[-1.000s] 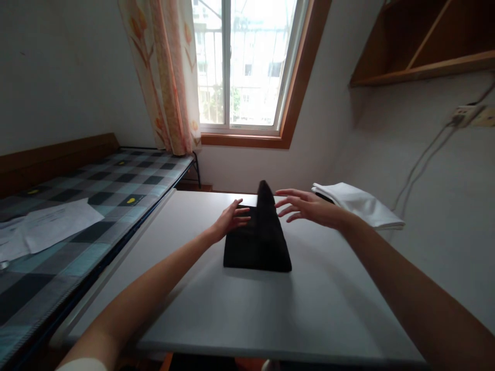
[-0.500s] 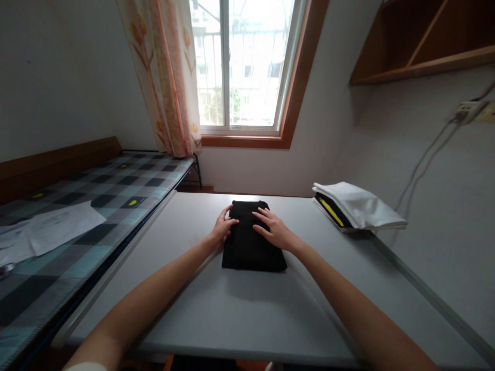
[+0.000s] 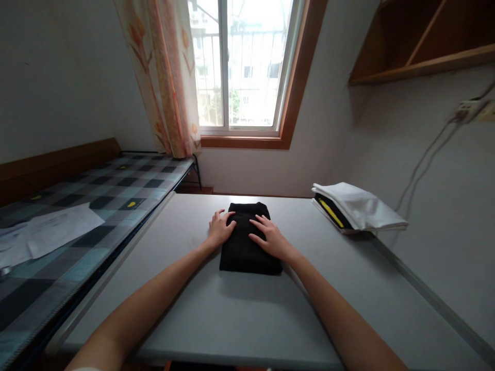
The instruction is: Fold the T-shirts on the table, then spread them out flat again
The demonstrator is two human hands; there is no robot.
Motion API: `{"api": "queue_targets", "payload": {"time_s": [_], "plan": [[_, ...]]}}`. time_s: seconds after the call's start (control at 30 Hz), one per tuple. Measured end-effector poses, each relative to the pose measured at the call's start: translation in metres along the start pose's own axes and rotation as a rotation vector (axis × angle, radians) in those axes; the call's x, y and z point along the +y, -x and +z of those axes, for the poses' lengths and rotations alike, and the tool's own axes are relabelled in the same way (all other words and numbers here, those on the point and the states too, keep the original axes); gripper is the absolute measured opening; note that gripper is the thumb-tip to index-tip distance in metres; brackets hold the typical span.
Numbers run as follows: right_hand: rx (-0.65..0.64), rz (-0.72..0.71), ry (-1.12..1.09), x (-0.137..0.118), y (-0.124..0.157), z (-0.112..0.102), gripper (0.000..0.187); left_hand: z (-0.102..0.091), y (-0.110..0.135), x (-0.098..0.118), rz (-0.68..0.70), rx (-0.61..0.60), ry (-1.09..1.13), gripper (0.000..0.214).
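Observation:
A folded black cloth [image 3: 247, 257], perhaps a garment, lies flat on the white table [image 3: 232, 319] in front of me. At its left edge is my left hand [image 3: 221, 228], with the thumb and a finger touching the fabric and the fingers apart. My right hand [image 3: 270, 238] rests on the right part of the cloth, fingers spread over its top. Neither hand grips it. Further to the right sits a folded white cloth stack [image 3: 358, 206], with black and yellow material showing between its layers.
Left of the table stands a bed [image 3: 154, 188] with a checked cover and some papers [image 3: 58, 226] on it. A curtain [image 3: 170, 93] hangs beside the window. On the right wall are a wooden shelf [image 3: 425, 64] and a socket with cables [image 3: 466, 111].
My left hand has slid slightly left and now lies flatter at the cloth's edge. My right hand has shifted a little nearer to me. The black cloth has turned slightly and moved a touch left.

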State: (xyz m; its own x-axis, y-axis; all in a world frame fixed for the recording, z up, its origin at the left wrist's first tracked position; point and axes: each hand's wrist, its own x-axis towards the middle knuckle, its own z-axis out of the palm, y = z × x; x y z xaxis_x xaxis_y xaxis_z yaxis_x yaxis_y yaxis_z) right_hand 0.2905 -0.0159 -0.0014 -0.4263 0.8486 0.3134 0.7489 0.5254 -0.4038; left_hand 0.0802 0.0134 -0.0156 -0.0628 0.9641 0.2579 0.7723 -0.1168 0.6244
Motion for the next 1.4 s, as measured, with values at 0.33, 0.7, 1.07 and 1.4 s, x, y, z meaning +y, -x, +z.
{"api": "queue_targets", "payload": {"time_s": [0.33,0.7,1.07,1.4], "plan": [[-0.352,0.541,-0.295,0.005,0.022,-0.051,0.053,0.0,-0.024,-0.018,0.112,0.179,-0.038,0.035],[0.032,0.513,-0.131,0.034,0.023,-0.064,0.064,-0.006,-0.049,-0.008,0.056,-0.03,0.061,0.031],[0.293,0.291,0.191,0.051,0.008,-0.035,0.039,-0.013,-0.022,0.023,0.42,0.171,-0.168,0.016],[-0.072,0.324,0.284,0.044,0.013,-0.024,0.061,0.016,-0.055,0.051,0.636,-0.162,-0.207,0.038]]}}
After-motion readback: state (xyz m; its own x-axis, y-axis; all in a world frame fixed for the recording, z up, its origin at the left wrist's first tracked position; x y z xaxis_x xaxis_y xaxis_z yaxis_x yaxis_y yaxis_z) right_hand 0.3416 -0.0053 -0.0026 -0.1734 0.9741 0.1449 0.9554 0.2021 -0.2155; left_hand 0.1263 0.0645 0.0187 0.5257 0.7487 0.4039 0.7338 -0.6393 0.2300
